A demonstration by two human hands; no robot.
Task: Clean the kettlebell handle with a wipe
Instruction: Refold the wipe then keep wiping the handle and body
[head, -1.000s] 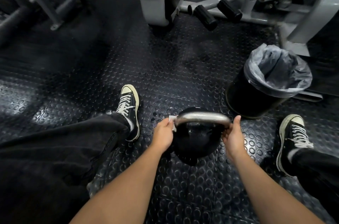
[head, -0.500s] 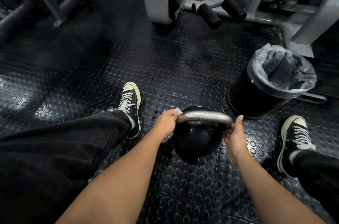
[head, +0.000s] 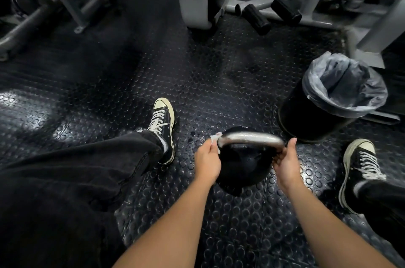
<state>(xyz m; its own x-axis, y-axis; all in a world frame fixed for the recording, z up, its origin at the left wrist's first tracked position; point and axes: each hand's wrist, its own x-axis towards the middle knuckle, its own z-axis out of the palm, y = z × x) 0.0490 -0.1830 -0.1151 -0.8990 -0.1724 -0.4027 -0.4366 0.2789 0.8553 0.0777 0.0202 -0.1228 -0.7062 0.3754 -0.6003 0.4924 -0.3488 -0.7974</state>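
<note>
A black kettlebell (head: 241, 164) stands on the studded rubber floor between my feet, its bare metal handle (head: 249, 137) arching across the top. My left hand (head: 207, 161) grips a white wipe (head: 215, 137) wrapped against the left end of the handle; only a small corner of the wipe shows above my fingers. My right hand (head: 285, 162) grips the right end of the handle, thumb pointing up.
A black bin (head: 311, 118) lined with a clear bag stands just right of the kettlebell. My two sneakers (head: 163, 127) (head: 359, 166) flank it. Grey gym machine frames (head: 274, 4) and black roller pads (head: 255, 18) fill the back.
My left hand with the wipe has shifted slightly along the left end of the handle. My right hand has kept its hold on the right end.
</note>
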